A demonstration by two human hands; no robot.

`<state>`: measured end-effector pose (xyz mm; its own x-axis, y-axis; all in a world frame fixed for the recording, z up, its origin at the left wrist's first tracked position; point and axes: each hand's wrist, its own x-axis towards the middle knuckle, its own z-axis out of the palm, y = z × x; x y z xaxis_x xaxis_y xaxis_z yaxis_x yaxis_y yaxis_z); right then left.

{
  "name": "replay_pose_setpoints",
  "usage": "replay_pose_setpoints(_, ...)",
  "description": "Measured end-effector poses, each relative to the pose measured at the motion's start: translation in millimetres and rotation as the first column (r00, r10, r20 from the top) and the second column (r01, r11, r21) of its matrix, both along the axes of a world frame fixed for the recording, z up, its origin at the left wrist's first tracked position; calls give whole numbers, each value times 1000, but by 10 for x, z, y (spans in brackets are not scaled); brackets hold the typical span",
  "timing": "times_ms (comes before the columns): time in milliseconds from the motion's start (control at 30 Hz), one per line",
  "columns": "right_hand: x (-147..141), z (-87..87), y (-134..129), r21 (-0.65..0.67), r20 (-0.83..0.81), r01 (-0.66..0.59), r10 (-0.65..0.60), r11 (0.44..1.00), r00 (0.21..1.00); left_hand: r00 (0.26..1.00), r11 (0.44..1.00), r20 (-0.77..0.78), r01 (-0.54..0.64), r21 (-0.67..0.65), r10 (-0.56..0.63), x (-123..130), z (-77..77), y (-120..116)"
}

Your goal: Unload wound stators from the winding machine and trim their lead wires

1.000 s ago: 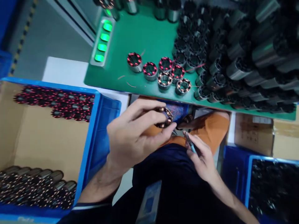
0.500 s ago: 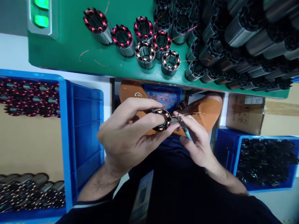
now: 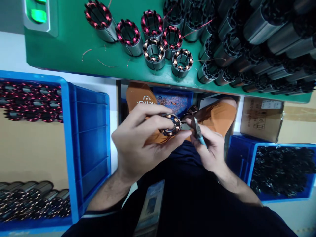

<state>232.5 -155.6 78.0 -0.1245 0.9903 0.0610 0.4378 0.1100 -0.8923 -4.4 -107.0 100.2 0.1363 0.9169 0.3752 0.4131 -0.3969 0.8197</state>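
Observation:
My left hand (image 3: 145, 138) is closed around a motor stator (image 3: 170, 124), a ring with copper windings and black slot liners. It is held over my lap, its open end tilted toward me. In my right hand (image 3: 212, 148) is a pair of wire cutters (image 3: 197, 129) with light blue handles, partly covered by the fingers. Its metal head points up, just right of the stator and apart from it. The tip of my right index finger is close to the stator's right rim, where a short wire end shows faintly.
Stators with red windings (image 3: 127, 32) and copper windings (image 3: 182, 62) stand on the green table (image 3: 66, 49), beside many dark ones on the right. Blue crates flank me: a left crate (image 3: 90, 131) with stacked stators, a right crate (image 3: 251, 171) with black parts. Below lies a blue tray (image 3: 172, 100) of wire scraps.
The cutters have moved right, away from the stator, and turned more upright. The long copper wire that stretched right from the stator no longer shows. My left hand keeps its hold.

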Motion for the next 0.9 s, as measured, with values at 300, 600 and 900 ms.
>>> replay_pose_setpoints(300, 53, -83, 93, 255, 241, 7, -70, 967, 968, 770, 803, 611, 244, -544, 181, 181, -104, 67)
replay_pose_setpoints(600, 13, -99, 78, 325, 196, 11, -79, 946, 977, 731, 785, 658, 296, -545, 181, 317, -55, 77)
replay_pose_setpoints(900, 104, -128, 49, 204, 61, -40, 28, 978, 998, 694, 841, 704, 286, -460, 150, 379, -131, 66)
